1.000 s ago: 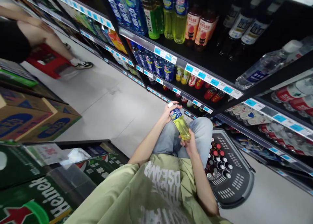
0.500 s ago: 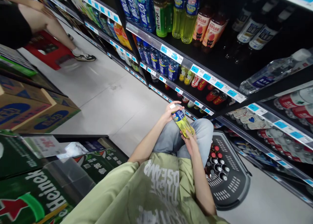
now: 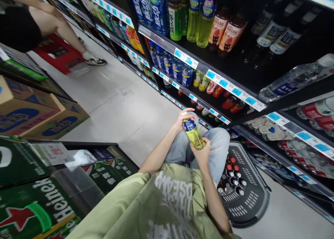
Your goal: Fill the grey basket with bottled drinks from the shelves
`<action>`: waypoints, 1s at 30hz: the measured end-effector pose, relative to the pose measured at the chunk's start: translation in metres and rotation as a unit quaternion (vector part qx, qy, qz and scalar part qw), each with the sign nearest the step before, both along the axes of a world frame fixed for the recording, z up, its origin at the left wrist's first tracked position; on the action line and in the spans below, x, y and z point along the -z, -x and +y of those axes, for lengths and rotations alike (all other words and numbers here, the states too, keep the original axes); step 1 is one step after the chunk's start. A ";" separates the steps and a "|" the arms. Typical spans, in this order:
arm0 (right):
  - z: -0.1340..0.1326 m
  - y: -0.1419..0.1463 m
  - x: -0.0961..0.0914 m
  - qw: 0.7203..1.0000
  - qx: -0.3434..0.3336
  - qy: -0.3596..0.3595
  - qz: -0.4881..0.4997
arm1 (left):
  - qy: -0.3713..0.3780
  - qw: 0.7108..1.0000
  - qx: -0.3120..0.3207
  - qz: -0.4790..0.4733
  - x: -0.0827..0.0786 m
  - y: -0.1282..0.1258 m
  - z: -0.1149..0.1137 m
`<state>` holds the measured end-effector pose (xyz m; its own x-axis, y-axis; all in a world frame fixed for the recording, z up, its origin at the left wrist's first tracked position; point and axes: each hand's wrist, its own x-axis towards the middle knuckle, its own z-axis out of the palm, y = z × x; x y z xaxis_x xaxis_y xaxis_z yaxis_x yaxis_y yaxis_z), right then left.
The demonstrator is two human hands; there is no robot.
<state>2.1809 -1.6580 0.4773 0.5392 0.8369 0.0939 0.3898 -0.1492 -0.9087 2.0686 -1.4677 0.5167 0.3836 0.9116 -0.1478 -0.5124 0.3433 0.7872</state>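
Above my knees, a drink bottle (image 3: 193,134) with yellow-green liquid and a blue label lies tilted between both hands. My left hand (image 3: 184,118) is closed around its capped upper end, covering part of the label. At the base, my right hand (image 3: 201,151) grips the bottle between thumb and fingers. To the right of my legs, a dark grey basket (image 3: 250,197) holds several bottles (image 3: 233,174) with red, white and black caps.
Drink shelves (image 3: 188,60) run along the right and far side, stocked with bottles and cans. Green Heineken boxes (image 3: 39,204) and brown cartons (image 3: 47,113) stand on the left. Beyond them, another person's leg (image 3: 62,30) rests by a red stool (image 3: 58,54).
The bottle has turned slightly in my hands, and its label faces differently. My right hand has shifted its fingers further around the base. The view has moved slightly.
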 end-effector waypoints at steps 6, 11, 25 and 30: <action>-0.001 0.003 -0.001 0.998 0.000 -0.037 -0.055 | 0.011 1.000 -0.017 -0.004 0.003 0.000 0.001; -0.002 0.000 -0.005 1.000 -0.008 -0.010 -0.019 | 0.023 1.000 -0.019 0.003 0.002 -0.003 0.001; 0.008 -0.020 0.005 0.858 -0.115 0.069 0.496 | 0.061 0.998 -0.035 -0.010 -0.003 -0.001 0.002; 0.010 -0.020 0.002 0.854 -0.112 0.087 0.500 | 0.061 0.997 -0.036 -0.013 -0.003 -0.002 0.002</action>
<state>2.2007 -1.6484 0.4754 0.1023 0.8839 -0.4563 -0.5328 -0.3387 -0.7755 2.0705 -1.4658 0.5200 0.3227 0.9127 -0.2506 -0.5590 0.3974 0.7277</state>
